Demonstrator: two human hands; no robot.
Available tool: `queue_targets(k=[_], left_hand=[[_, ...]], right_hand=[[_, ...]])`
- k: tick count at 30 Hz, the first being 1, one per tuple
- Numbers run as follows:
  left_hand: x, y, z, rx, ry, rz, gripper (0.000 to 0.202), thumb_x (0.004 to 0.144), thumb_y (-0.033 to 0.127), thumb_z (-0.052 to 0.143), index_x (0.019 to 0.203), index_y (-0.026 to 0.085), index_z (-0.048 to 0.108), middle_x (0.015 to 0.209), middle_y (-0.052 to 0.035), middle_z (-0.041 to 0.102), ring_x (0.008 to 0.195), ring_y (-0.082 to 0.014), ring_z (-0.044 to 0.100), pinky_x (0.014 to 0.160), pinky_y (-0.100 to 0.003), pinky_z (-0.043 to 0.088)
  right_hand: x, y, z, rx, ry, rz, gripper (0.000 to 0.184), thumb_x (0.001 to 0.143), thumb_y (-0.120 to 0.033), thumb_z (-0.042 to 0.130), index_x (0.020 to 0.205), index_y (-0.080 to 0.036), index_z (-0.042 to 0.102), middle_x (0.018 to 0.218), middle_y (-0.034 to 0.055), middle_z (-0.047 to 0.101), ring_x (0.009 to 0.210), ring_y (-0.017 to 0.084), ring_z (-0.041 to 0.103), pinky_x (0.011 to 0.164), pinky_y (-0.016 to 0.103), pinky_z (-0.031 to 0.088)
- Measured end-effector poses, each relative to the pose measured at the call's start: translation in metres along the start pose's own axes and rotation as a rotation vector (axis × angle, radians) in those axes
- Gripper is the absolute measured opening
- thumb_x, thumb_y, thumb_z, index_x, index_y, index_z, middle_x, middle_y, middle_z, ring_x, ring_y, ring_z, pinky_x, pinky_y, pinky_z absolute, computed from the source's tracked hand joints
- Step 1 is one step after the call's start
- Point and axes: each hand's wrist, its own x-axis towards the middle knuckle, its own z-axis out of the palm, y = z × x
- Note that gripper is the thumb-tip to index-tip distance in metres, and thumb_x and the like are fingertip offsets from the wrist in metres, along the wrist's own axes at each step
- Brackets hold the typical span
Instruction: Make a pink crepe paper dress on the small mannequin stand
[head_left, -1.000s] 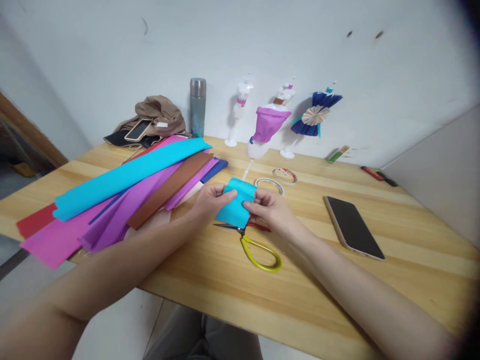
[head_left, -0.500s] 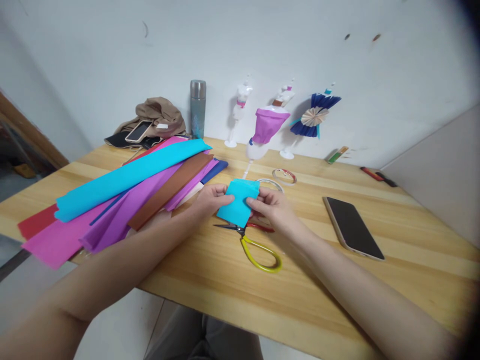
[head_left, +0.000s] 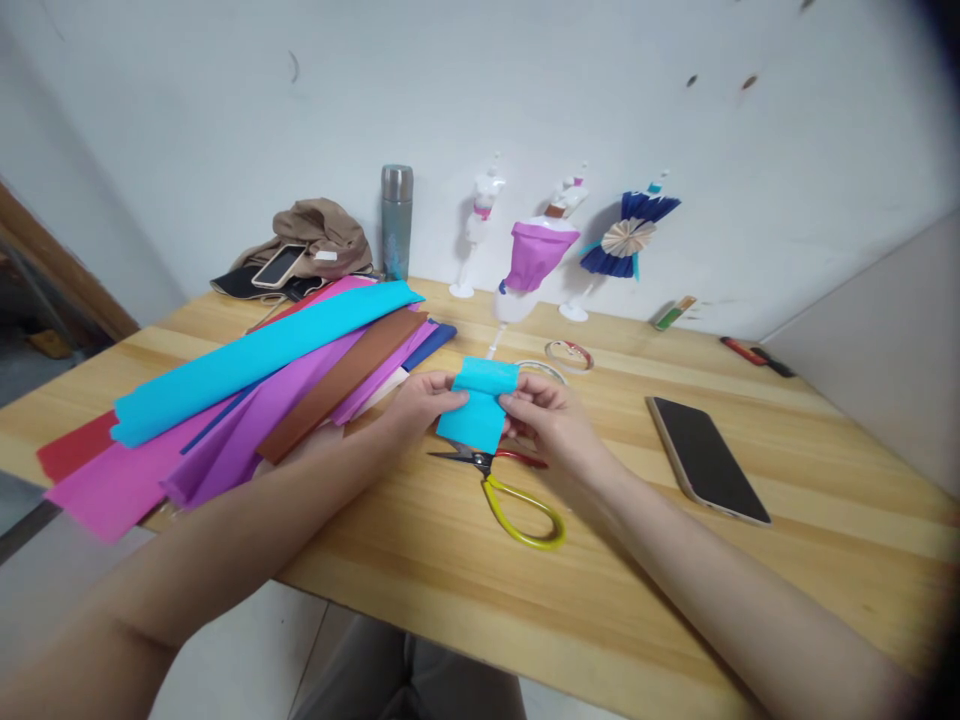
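A small folded piece of cyan crepe paper is held above the wooden table between both my hands. My left hand pinches its left edge, thumb on top. My right hand pinches its right edge with fingers curled. Scissors with one yellow and one red handle lie on the table just below the paper. Long folded sheets of crepe paper in cyan, purple, brown, pink and red lie fanned out to the left.
A black phone lies face up at the right. Two tape rolls sit behind my hands. Three small mannequins in paper dresses stand by the wall, beside a steel flask and a brown cloth with a phone.
The cyan piece has turned more upright between my hands and its top edge is folded over. Both hands stay in nearly the same place.
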Motion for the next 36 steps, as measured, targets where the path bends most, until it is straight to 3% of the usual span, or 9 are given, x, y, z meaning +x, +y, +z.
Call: queue_targets(k=[9,14,20,26,31,36], left_hand=[[-0.0022,0.0042,0.0021,-0.01,-0.011,0.021,0.052,0.062,0.04,0.094,0.103,0.011,0.078,0.094,-0.014,0.082,0.081,-0.0273,0.077,0.078,-0.037,0.058],[-0.0028,0.0054,0.002,-0.02,0.019,0.019,0.046,0.06,0.038,0.093,0.096,0.012,0.077,0.084,-0.0103,0.08,0.073,-0.0231,0.074,0.074,-0.034,0.056],[-0.0023,0.0039,-0.0004,-0.007,0.0,-0.02,0.054,0.062,0.044,0.092,0.103,0.012,0.075,0.088,-0.0121,0.081,0.072,-0.0247,0.074,0.067,-0.035,0.057],[-0.0004,0.0017,-0.0002,0.026,-0.004,-0.029,0.059,0.058,0.052,0.096,0.095,0.011,0.076,0.084,-0.0108,0.08,0.07,-0.0223,0.074,0.069,-0.033,0.058],[-0.0031,0.0055,0.0046,0.062,0.047,-0.025,0.056,0.052,0.05,0.099,0.087,0.012,0.077,0.082,-0.0061,0.079,0.07,-0.0176,0.072,0.07,-0.03,0.058],[-0.004,0.0036,0.0046,0.176,0.074,-0.019,0.042,0.062,0.047,0.093,0.076,0.015,0.071,0.067,-0.0011,0.072,0.059,-0.0141,0.065,0.059,-0.026,0.052]], right_hand=[[0.0007,-0.0006,-0.0015,0.005,-0.027,0.005,0.037,0.061,-0.046,0.093,0.074,-0.022,0.068,0.053,-0.0039,0.067,0.044,0.012,0.059,0.047,0.024,0.05],[0.001,0.0005,-0.0008,0.0,-0.005,0.014,0.039,0.058,-0.048,0.095,0.07,-0.022,0.067,0.052,-0.0034,0.066,0.045,0.012,0.059,0.046,0.024,0.05],[0.0008,0.0004,-0.0007,0.009,0.01,0.001,0.04,0.057,-0.049,0.095,0.069,-0.022,0.068,0.051,-0.0037,0.065,0.044,0.012,0.058,0.045,0.024,0.049],[0.0016,0.0032,-0.0013,-0.017,-0.013,-0.013,0.046,0.061,-0.056,0.093,0.072,-0.021,0.066,0.054,-0.0024,0.066,0.045,0.012,0.058,0.046,0.025,0.049],[0.0022,0.0039,-0.0008,0.004,0.004,-0.041,0.044,0.057,-0.047,0.097,0.078,-0.023,0.066,0.066,-0.0035,0.068,0.055,0.014,0.062,0.054,0.029,0.055],[0.0021,0.0047,-0.003,-0.016,0.075,-0.042,0.042,0.059,-0.045,0.095,0.075,-0.024,0.062,0.061,-0.0052,0.063,0.051,0.013,0.056,0.05,0.029,0.051]])
